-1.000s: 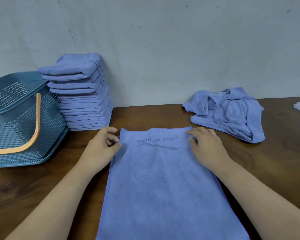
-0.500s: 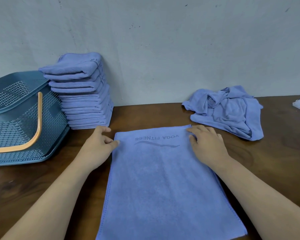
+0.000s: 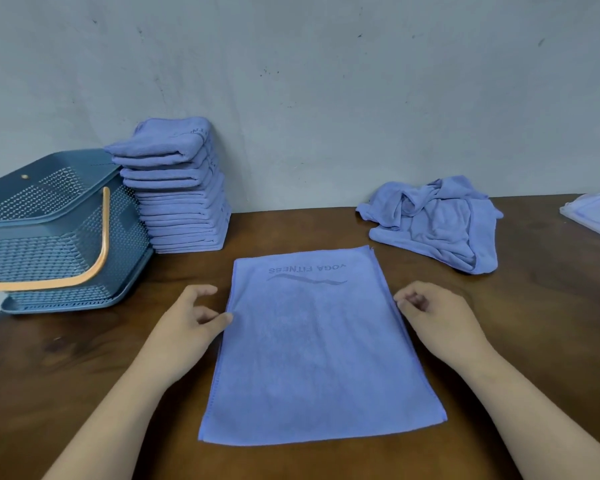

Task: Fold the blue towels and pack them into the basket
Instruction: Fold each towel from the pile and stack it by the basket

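Drawn back along the towel (image 3: 312, 348), left hand (image 3: 187, 327) is held loose; right hand (image 3: 433, 317) cannot be judged; edges must be gripped for folding.

Soft, even, cool light fills the view, leaving only a faint shadow of the towel stack (image 3: 179, 188) on the wall (image 3: 326, 98), while the wide lens bows the table (image 3: 551, 306) edge and fine detail looks slightly smeared.

The flat towel (image 3: 319, 344) is periwinkle blue, with darker "YOGA FITNESS" lettering and a wavy line. The folded stack (image 3: 181, 202) at 10 o'clock and the crumpled towel (image 3: 437, 223) at 2 o'clock are the same blue. The basket (image 3: 49, 233) at 9 o'clock is teal with a dotted lattice and an orange handle (image 3: 94, 251). The counter (image 3: 534, 306) is dark brown.
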Tool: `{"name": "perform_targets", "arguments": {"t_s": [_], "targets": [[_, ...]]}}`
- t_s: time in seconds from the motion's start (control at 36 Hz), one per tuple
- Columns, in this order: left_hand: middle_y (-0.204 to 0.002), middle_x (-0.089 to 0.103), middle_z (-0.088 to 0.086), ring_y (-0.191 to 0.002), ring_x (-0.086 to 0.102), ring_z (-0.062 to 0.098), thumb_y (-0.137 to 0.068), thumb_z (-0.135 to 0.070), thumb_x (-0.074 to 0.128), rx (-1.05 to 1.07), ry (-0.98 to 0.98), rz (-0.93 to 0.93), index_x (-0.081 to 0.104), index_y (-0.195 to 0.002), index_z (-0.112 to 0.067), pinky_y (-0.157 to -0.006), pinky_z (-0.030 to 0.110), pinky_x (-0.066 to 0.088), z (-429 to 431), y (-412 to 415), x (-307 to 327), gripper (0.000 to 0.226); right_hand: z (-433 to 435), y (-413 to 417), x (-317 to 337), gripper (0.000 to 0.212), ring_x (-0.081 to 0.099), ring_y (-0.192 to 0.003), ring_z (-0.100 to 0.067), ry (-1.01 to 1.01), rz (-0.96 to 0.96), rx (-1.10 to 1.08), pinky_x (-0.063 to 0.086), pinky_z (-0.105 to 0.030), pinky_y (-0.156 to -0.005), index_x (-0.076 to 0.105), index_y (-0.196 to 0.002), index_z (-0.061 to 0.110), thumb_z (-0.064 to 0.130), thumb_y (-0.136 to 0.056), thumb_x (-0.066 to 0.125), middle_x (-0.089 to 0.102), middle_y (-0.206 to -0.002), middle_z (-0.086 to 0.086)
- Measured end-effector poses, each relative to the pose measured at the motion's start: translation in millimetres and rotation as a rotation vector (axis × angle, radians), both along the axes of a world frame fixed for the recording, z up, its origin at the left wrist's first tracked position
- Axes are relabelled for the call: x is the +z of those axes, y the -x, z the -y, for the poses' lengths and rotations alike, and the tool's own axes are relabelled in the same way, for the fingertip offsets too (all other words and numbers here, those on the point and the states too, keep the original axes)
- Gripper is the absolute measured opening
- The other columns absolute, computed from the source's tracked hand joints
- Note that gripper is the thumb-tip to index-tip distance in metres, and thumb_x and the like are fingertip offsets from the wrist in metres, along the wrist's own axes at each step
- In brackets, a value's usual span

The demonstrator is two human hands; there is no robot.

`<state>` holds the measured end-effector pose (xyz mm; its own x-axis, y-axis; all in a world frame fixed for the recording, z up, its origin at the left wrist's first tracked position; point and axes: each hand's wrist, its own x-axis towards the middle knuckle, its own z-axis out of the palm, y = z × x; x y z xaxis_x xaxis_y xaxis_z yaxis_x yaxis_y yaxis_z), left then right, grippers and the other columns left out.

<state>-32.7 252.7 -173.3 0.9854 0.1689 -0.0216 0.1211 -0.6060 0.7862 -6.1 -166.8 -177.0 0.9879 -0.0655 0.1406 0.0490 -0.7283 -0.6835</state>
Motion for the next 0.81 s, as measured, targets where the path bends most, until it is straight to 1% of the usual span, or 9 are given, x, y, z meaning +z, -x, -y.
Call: {"name": "perform_targets", "arguments": {"t_s": [0.08,0.14,0.25,0.36,0.47,0.58,0.64,0.72,0.81], "targets": [[-0.096,0.079,-0.022,-0.102,0.067,-0.006,-0.093,-0.051,0.077,0.003,0.023,0.020,0.046,-0.130,-0.050,-0.084,0.026,0.044,2.3,26.3,-1.0,0.048,0.9,30.9,-1.3,0.008,0.065,-0.076,-0.004,0.014,-0.008,0.028,0.050,-0.030,-0.067,0.071,-0.091,0.043,0.041,-0.097,0.065,0.071,-0.078,0.021],[-0.096,0.079,-0.020,-0.102,0.065,-0.010,-0.094,-0.051,0.077,-0.011,0.042,0.040,0.046,-0.130,-0.051,-0.086,0.027,0.043,4.1,43.2,-1.7,0.047,-0.8,48.1,-1.9,0.012,0.062,-0.076,-0.004,0.070,0.011,0.020,0.043,-0.025,-0.066,0.068,-0.087,0.042,0.050,-0.095,0.066,0.069,-0.073,0.020],[-0.094,0.080,-0.011,-0.093,0.069,-0.003,-0.092,-0.056,0.076,-0.070,0.088,0.063,0.044,-0.135,-0.052,-0.089,0.034,0.046,1.7,76.0,-10.6,0.054,-3.6,76.4,-3.2,0.024,0.059,-0.081,-0.001,0.091,0.055,-0.036,0.043,-0.027,-0.073,0.066,-0.084,0.038,0.062,-0.088,0.070,0.064,-0.067,0.016],[-0.089,0.078,0.000,-0.071,0.062,0.007,-0.081,-0.066,0.079,-0.126,0.131,0.091,0.045,-0.143,-0.047,-0.071,0.018,0.045,-2.0,101.4,-19.3,0.074,-4.7,95.4,-5.3,0.030,0.056,-0.077,-0.002,0.153,0.058,-0.108,0.038,-0.033,-0.090,0.062,-0.076,0.040,0.067,-0.084,0.070,0.059,-0.065,0.013],[-0.081,0.073,0.002,-0.065,0.049,0.010,-0.079,-0.068,0.081,-0.184,0.126,0.103,0.042,-0.150,-0.043,-0.061,0.019,0.039,-3.3,114.1,-20.3,0.084,-4.3,99.7,-2.6,0.031,0.055,-0.078,-0.003,0.173,0.035,-0.116,0.040,-0.038,-0.098,0.062,-0.071,0.039,0.064,-0.086,0.069,0.058,-0.065,0.014],[-0.079,0.073,0.001,-0.061,0.046,0.007,-0.081,-0.066,0.079,-0.185,0.076,0.117,0.045,-0.146,-0.040,-0.058,0.019,0.039,-2.1,117.7,-19.7,0.078,-3.9,99.4,-1.4,0.028,0.057,-0.078,-0.003,0.153,0.036,-0.090,0.037,-0.036,-0.098,0.065,-0.073,0.036,0.058,-0.090,0.070,0.061,-0.070,0.016],[-0.076,0.071,0.000,-0.060,0.046,0.007,-0.081,-0.066,0.077,-0.172,0.059,0.116,0.048,-0.142,-0.039,-0.057,0.020,0.039,-0.7,117.6,-18.8,0.072,-1.6,100.7,-2.4,0.024,0.058,-0.075,-0.004,0.101,0.048,-0.092,0.041,-0.036,-0.092,0.065,-0.075,0.034,0.050,-0.092,0.071,0.062,-0.070,0.016],[-0.074,0.068,-0.004,-0.059,0.047,0.006,-0.082,-0.065,0.075,-0.167,0.015,0.117,0.051,-0.138,-0.037,-0.056,0.020,0.039,0.5,118.8,-17.0,0.068,3.1,103.7,-1.2,0.012,0.060,-0.069,-0.011,-0.025,0.053,-0.120,0.048,-0.035,-0.072,0.065,-0.081,0.031,0.037,-0.090,0.067,0.061,-0.064,0.010],[-0.074,0.067,-0.005,-0.060,0.048,0.007,-0.083,-0.057,0.076,-0.174,-0.017,0.117,0.053,-0.135,-0.034,-0.057,0.021,0.041,0.9,121.3,-15.2,0.061,2.7,105.1,0.3,0.010,0.058,-0.067,-0.012,-0.012,0.036,-0.127,0.045,-0.034,-0.070,0.061,-0.078,0.029,0.034,-0.086,0.065,0.060,-0.062,0.008]]}}
